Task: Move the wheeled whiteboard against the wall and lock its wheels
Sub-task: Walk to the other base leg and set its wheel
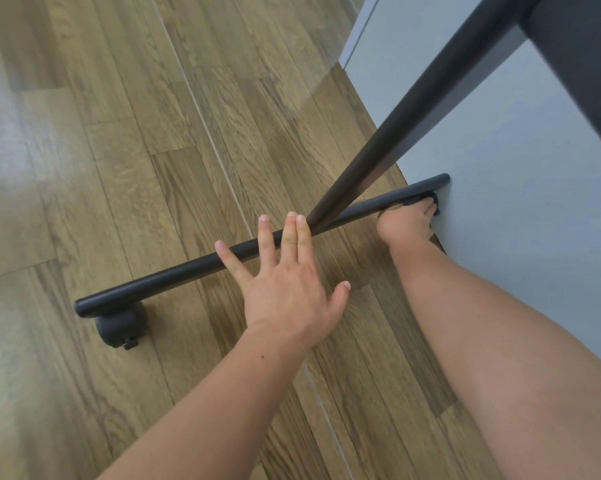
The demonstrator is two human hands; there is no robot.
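Wood-plank flooring (125, 161) meets a pale grey wall (520, 209) at the right. Whiteboard base bar (195, 268) lies across the floor, its far end touching the wall; the upright post (389, 140) rises from its middle. Near caster (120, 323) stands under the bar's free end (lock tab visible, position unclear). Left hand (285, 289) hovers flat above the bar, fingers spread and released. Right hand (408, 221) reaches the far caster (434, 202) at the wall; fingers curl at it, grip undeterminable.
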